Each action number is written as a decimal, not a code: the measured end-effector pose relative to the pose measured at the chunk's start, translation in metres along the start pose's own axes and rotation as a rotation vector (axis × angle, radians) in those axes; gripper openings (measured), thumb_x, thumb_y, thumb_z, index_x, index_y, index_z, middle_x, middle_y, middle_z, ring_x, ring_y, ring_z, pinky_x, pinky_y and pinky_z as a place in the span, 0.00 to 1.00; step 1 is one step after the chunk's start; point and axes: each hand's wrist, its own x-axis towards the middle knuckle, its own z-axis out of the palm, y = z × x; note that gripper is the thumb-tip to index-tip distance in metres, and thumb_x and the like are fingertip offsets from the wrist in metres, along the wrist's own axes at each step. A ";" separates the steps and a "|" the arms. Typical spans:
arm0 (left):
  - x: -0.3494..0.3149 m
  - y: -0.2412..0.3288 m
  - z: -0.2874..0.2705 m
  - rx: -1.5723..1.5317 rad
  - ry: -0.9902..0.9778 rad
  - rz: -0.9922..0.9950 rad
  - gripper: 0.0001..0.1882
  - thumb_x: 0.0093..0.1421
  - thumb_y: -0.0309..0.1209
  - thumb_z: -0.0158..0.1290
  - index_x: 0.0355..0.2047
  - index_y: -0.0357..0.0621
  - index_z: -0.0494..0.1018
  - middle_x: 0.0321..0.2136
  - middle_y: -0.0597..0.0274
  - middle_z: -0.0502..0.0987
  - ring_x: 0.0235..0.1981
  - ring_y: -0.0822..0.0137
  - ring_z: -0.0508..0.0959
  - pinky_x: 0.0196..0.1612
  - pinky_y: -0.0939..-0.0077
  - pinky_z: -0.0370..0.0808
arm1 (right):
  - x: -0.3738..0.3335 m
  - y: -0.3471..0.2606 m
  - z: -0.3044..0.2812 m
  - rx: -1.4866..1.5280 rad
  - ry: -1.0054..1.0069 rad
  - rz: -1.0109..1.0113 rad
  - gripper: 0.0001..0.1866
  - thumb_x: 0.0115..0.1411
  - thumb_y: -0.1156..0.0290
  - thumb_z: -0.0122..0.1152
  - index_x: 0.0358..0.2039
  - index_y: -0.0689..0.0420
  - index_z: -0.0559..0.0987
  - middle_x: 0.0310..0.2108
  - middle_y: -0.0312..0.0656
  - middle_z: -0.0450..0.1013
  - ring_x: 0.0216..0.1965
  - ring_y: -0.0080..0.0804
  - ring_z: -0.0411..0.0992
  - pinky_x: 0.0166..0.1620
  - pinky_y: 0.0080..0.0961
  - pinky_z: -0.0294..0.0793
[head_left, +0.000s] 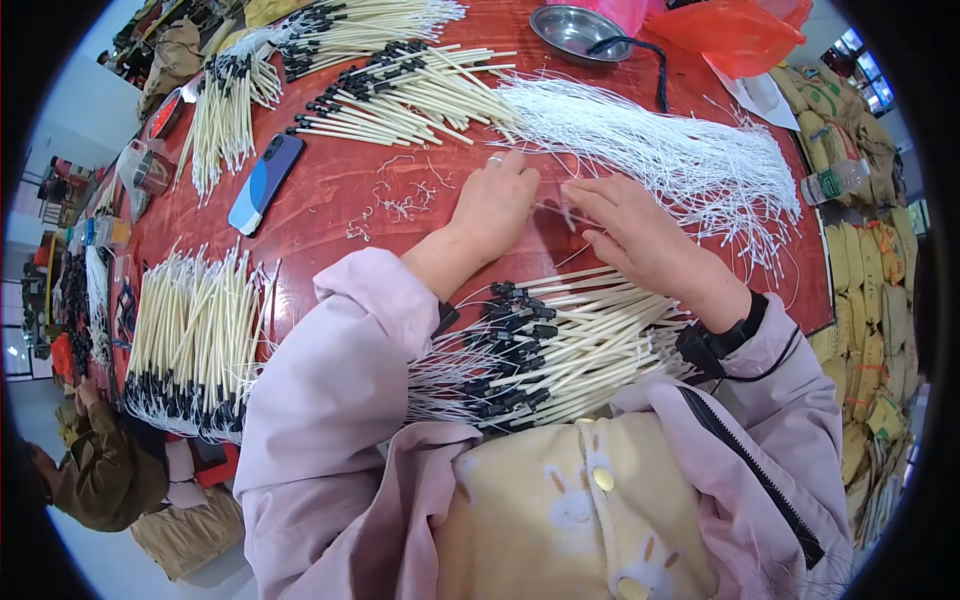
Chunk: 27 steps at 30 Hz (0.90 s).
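My left hand (496, 204), a ring on one finger, is closed over the red table with its fingertips partly hidden. A thin white string (546, 207) seems to run from it toward my right hand (648, 238). The right fingers are stretched out with the thumb apart, slightly blurred. Just beyond both hands lies a large bundle of white strings (660, 150). Nearer my body is a pile of cream-coloured sticks (590, 330) with black end pieces and white strings. Short string scraps (400, 203) lie left of my left hand.
More cream sticks with black ends lie at the far side (410, 95) and in a left bundle (195, 320). A phone (266, 185), a metal bowl (580, 32) with dark cord and a red plastic bag (740, 35) sit on the table (320, 240). Another person (105, 470) is at lower left.
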 end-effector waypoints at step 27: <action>-0.105 -0.050 -0.112 0.156 -0.426 -0.583 0.14 0.59 0.31 0.60 0.40 0.37 0.70 0.36 0.42 0.81 0.39 0.43 0.82 0.42 0.48 0.78 | -0.016 0.009 0.016 -0.254 -0.201 -0.027 0.45 0.56 0.43 0.63 0.59 0.73 0.72 0.67 0.54 0.63 0.63 0.52 0.61 0.67 0.44 0.59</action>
